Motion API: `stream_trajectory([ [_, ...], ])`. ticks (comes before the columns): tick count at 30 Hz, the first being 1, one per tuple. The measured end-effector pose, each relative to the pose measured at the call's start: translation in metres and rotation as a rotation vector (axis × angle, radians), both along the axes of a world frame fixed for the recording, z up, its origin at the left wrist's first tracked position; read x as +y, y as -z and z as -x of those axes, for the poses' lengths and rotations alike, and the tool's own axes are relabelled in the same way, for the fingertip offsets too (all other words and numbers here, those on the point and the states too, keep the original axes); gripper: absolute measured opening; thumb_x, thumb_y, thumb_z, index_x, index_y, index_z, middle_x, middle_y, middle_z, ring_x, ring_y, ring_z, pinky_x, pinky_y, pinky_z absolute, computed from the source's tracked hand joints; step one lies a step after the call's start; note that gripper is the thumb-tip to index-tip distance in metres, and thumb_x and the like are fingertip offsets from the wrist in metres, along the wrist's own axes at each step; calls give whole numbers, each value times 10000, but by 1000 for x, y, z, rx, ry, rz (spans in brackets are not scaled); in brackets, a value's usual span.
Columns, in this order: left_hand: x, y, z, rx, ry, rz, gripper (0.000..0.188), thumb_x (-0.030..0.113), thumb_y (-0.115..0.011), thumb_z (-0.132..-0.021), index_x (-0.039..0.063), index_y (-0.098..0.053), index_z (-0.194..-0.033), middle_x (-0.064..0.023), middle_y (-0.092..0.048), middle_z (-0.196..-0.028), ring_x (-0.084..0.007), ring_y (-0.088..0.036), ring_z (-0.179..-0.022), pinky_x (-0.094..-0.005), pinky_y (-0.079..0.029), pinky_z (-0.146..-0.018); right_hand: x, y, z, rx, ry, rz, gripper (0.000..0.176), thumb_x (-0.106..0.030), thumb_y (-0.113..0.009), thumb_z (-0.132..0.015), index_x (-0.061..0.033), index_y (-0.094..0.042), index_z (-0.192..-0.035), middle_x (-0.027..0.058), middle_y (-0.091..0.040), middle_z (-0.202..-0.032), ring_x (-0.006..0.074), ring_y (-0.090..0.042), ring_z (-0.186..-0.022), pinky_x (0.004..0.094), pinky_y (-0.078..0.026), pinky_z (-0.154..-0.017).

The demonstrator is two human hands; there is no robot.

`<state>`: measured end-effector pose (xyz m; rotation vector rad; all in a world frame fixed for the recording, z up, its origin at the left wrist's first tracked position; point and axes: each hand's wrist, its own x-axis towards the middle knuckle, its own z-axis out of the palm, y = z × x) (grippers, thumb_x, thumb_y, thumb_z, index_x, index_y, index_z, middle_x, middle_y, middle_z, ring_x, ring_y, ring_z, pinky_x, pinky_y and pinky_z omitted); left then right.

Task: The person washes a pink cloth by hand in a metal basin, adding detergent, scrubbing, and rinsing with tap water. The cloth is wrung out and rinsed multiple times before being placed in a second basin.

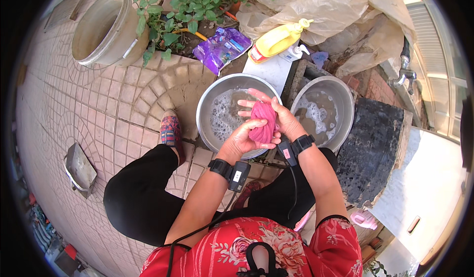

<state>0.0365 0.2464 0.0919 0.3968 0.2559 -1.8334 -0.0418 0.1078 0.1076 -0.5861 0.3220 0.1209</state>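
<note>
A bunched pink cloth (263, 123) is held between my two hands, above the right part of a large metal basin (203, 119) with sudsy, murky water. My left hand (246, 134) grips the cloth from its lower left side, thumb across it. On the far side and the right, my right hand (279, 112) presses against it, some fingers spread out past the cloth. Wet skin shows on both hands. To the right stands a smaller metal basin (350, 110), also holding foamy, cloudy water.
Beyond the basins lie a purple plastic packet (222, 49), a yellow bottle (276, 42) and a white pump bottle (292, 53). A large bucket (107, 32) lies tilted at upper left, a metal dustpan (81, 169) at left. A tap (405, 75) and a dark slab (370, 151) are at right.
</note>
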Motion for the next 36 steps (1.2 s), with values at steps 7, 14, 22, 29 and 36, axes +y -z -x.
stream_trajectory([
  [7, 4, 3, 8, -17, -104, -2, 568, 402, -680, -798, 21, -487, -1173, -153, -588, -979, -246, -594, -808, -320, -499, -658, -9, -22, -19, 107, 19, 268, 355, -83, -595, -856, 12, -534, -1193, 42, -579, -787, 129, -593, -708, 244, -498, -667],
  [14, -5, -9, 2, -244, 41, -18, 357, 161, -727, -753, 49, -568, -1052, -55, -597, -918, -131, -563, -757, -265, -464, -619, -2, -6, -19, 241, 141, 664, 174, -123, -554, -897, 2, -621, -999, 4, -567, -712, 72, -522, -608, 226, -454, -552],
  [22, -17, 2, 17, -676, 118, -328, 160, 77, -693, -656, 58, -539, -695, 5, -486, -565, -86, -420, -433, -244, -253, -367, 10, 18, -26, 454, 102, 877, 151, -107, -536, -867, 7, -631, -843, 36, -556, -590, 102, -511, -478, 268, -416, -435],
  [29, -16, 21, 24, -906, 117, -492, 119, 72, -670, -643, 28, -560, -630, -22, -510, -525, -105, -465, -434, -272, -298, -370, 21, 37, -34, 604, -35, 997, 160, -119, -506, -851, -8, -620, -828, 95, -574, -573, 169, -569, -465, 307, -444, -429],
  [36, -11, 44, 13, -1321, 269, -462, 174, 147, -691, -632, 20, -613, -721, -66, -590, -617, -177, -545, -517, -315, -429, -490, 29, 59, -25, 558, 61, 1008, 225, -188, -590, -838, -16, -591, -984, 133, -643, -805, 244, -643, -666, 349, -512, -631],
])
